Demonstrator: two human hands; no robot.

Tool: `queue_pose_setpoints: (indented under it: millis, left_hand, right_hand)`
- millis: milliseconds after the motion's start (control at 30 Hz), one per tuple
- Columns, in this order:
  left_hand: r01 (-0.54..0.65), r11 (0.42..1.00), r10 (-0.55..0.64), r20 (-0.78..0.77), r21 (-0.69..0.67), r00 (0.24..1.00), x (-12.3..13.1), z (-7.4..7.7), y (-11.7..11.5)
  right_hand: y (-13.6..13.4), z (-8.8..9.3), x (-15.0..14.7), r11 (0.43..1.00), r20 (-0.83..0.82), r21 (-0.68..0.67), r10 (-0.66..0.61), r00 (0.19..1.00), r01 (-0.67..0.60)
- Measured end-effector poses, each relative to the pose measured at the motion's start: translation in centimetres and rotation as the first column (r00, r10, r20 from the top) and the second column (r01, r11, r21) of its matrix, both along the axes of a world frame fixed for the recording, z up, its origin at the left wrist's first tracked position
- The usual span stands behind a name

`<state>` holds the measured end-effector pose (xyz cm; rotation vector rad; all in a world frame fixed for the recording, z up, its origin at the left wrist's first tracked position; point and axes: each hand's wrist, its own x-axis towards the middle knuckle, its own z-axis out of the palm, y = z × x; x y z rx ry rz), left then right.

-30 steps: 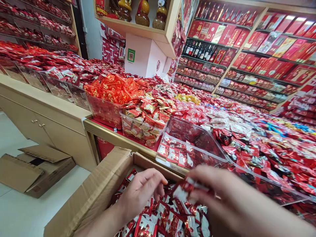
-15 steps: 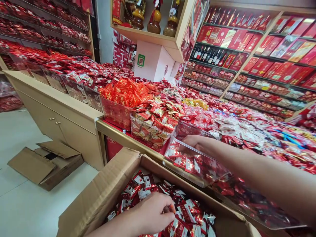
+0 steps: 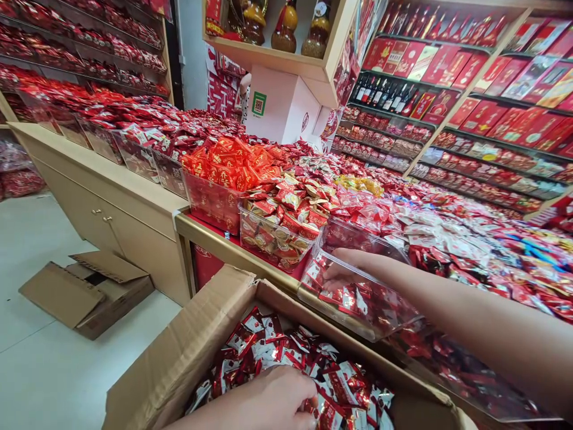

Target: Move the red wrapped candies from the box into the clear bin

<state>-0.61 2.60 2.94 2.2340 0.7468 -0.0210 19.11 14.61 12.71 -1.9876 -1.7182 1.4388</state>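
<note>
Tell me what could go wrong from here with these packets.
The right hand is inside the clear plastic bin at the counter's gold edge; a knock from the forearm could shift it. Durian packets beside it heap above their container's rim, so a bump might spill some, perhaps into the open carton of red-and-white packets below. The cardboard box on the floor could trip someone.

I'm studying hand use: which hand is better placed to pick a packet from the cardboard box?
Probably the left hand: it is already at the red-and-white packets inside the cardboard box, while the right hand is inside the clear bin.
</note>
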Motion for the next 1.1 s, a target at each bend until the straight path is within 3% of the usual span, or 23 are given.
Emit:
queue_pose_setpoints:
  millis: [167,333,567,733,1100]
  left_hand:
    - [0.04,0.999,-0.039,-0.023,0.026,0.999,0.0,-0.3,-0.1]
    - [0.008,1.0,-0.006,-0.077,0.027,0.997,0.0,-1.2,0.1]
    - [0.044,0.999,-0.042,-0.152,0.005,0.987,-0.2,-0.7,0.2]
    - [0.061,0.998,-0.061,-0.169,-0.006,0.984,-0.4,-0.8,0.1]
    - [0.14,0.99,-0.132,-0.189,0.028,0.973,-0.7,-3.4,0.2]
  right_hand:
    - [0.2,0.3,0.1,0.995,-0.039,-0.096,0.002,0.999,-0.006]
    - [0.2,0.6,0.0,0.998,-0.048,-0.027,0.052,0.997,-0.053]
    - [-0.3,1.7,-0.7,0.983,0.043,0.117,0.138,0.989,-0.142]
    - [-0.7,2.4,-1.2,0.968,0.101,0.134,0.201,0.974,-0.213]
    - [-0.3,1.2,-1.1,0.954,0.076,0.118,0.27,0.96,-0.277]
